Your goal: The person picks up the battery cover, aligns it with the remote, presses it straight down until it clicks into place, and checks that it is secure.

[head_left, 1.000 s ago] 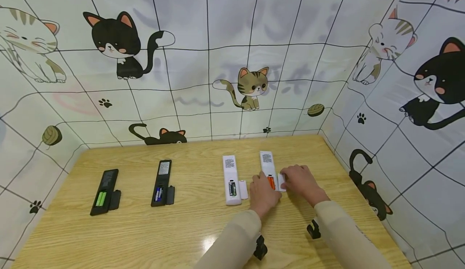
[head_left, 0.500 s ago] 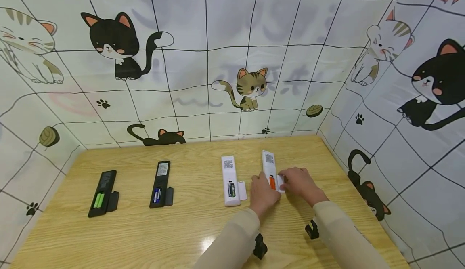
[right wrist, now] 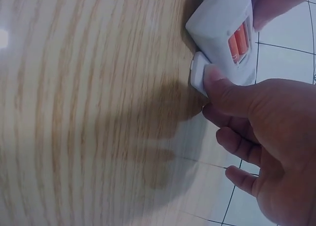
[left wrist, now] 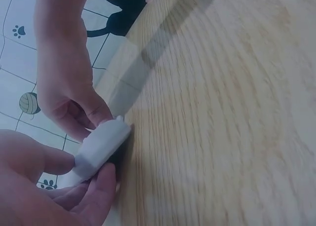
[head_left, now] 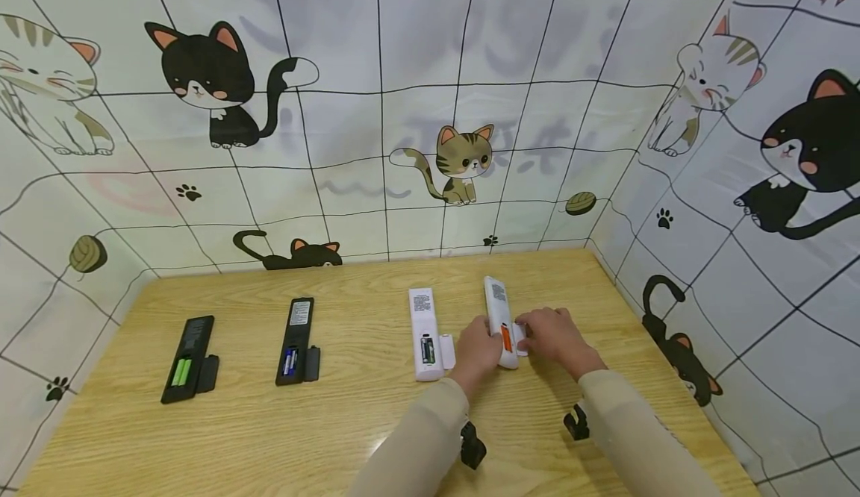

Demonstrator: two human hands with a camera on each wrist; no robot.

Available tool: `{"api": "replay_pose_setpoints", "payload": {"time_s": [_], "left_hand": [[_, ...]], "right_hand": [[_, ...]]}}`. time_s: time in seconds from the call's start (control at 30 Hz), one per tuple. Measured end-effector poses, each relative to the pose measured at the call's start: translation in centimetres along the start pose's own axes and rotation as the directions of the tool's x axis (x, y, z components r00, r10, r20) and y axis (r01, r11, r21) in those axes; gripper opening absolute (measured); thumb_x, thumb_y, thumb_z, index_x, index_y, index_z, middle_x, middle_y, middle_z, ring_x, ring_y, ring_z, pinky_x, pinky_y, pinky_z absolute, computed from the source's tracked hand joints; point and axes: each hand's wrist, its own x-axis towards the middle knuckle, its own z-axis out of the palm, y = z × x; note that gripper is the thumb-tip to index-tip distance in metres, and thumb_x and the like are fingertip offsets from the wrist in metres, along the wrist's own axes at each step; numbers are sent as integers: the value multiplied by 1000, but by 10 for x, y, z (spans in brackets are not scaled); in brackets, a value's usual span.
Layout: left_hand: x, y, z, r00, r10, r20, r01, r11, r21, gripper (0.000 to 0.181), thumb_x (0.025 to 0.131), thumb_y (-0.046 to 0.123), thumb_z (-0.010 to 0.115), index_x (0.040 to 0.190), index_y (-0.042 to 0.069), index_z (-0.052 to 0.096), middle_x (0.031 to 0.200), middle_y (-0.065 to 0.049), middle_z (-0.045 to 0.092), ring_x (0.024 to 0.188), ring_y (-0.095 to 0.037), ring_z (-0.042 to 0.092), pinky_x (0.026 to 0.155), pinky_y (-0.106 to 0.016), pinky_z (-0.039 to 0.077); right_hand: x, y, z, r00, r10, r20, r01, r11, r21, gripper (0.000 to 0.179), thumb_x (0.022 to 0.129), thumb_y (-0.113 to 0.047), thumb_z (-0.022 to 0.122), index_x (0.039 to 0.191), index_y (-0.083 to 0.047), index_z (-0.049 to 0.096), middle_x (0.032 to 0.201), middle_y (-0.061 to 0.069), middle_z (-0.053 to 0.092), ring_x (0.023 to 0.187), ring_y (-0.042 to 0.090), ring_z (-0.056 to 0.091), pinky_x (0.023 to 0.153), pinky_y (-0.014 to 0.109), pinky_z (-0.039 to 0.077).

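My left hand grips a white remote control by its left edge, with the thumb on one side and fingers underneath in the left wrist view. The remote is tilted, its back facing up and its battery bay uncovered. Orange batteries lie side by side in that bay. Just right of the remote, my right hand pinches a small white battery cover between thumb and index finger. The cover is close against the remote's side, low over the table; the other right fingers are loosely curled.
A second white remote lies left of my hands, its cover beside it. Farther left are two black remotes, one with blue batteries and one with green batteries, each with its cover alongside. The wooden table meets cat-patterned cloth walls.
My left hand has shifted from over the remote's lower end to its left edge. The remote has gone from nearly flat to tilted. My right hand has stayed about where it was.
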Motion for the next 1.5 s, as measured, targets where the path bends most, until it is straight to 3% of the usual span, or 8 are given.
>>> {"api": "replay_pose_setpoints", "payload": {"time_s": [0.2,0.33,0.57,0.8,1.17,1.5], "left_hand": [[-3,0,-7,999,-36,24,35,999,15,41,93,12,56,133,4,51,104,-10,67,88,-19,60,74,-33,51],[-5,-1,-9,999,-21,24,20,999,32,47,91,9,58,136,5,48,107,-10,67,90,-20,60,76,-34,50],[-7,-7,-12,999,-7,49,6,1000,11,55,93,7,58,145,12,40,121,-10,67,103,-22,63,90,-39,51],[-13,-12,-18,997,15,72,-13,999,-31,62,94,6,56,151,13,32,132,-13,62,114,-24,61,100,-43,48],[-30,-24,-31,985,132,111,-134,991,7,64,93,4,56,151,12,30,125,-15,63,107,-23,62,92,-42,51],[-56,-44,-68,953,230,196,-218,973,-80,64,96,3,52,153,7,23,124,-17,57,99,-20,62,77,-33,52]], "right_hand": [[-1,-2,2,997,9,-80,-12,1000,-28,34,85,-26,76,116,-13,70,93,-1,72,95,25,64,95,59,40],[-2,-3,3,989,2,-148,-7,999,-32,26,86,-24,74,111,-15,73,99,1,74,99,28,65,98,60,39],[-7,-3,-1,968,-32,-248,30,999,-14,16,85,-23,75,100,-18,75,94,-2,76,94,26,65,101,61,36],[-15,-6,-6,958,-56,-281,55,998,-10,11,85,-26,75,96,-21,76,91,-4,76,89,23,65,101,59,36],[-26,-13,-16,952,-75,-295,79,997,1,9,84,-25,76,92,-21,77,87,-6,75,87,21,65,100,59,36],[-36,-30,-26,940,-136,-313,127,991,-49,11,83,-30,77,91,-24,77,84,-10,71,89,20,64,100,59,38]]}}
